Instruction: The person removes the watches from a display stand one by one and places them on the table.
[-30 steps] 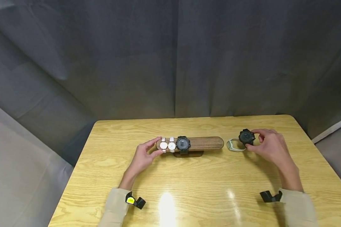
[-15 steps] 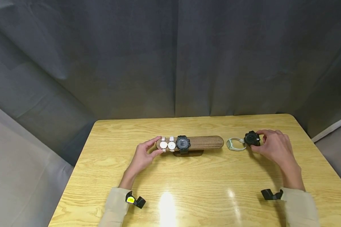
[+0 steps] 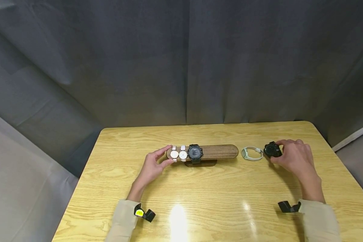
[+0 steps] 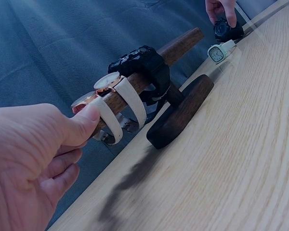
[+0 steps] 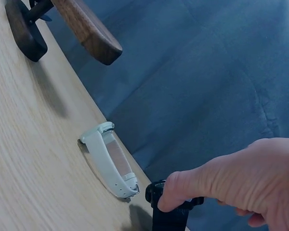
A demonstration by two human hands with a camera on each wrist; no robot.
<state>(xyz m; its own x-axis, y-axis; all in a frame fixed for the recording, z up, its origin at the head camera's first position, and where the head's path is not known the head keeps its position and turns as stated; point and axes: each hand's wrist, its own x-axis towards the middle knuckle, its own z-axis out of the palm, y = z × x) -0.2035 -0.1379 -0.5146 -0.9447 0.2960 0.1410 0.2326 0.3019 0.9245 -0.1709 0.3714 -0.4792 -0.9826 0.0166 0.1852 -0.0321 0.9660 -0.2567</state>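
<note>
My left hand (image 3: 152, 166) grips the left end of a wooden watch stand (image 3: 219, 152), thumb and fingers at the outermost white-strapped watch (image 3: 174, 154). Beside that watch sit a second white-strapped watch (image 3: 183, 154) and a chunky black digital watch (image 3: 195, 153), all looped round the bar. On the right, my right hand (image 3: 294, 158) pinches another black watch (image 3: 272, 150) by its case, low over the table; its strap hangs down in the right wrist view. A pale green watch (image 5: 108, 159) lies on its side between the stand and that black watch.
The stand's dark foot (image 4: 180, 113) rests on the light wooden table (image 3: 217, 198). A grey curtain (image 3: 139, 67) hangs behind the table's far edge. Black wrist cameras (image 3: 144, 213) are strapped over both sleeves.
My right hand has carried the black watch rightward and slightly nearer, from over the pale green watch's edge to just right of it. My left hand has stayed on the stand.
</note>
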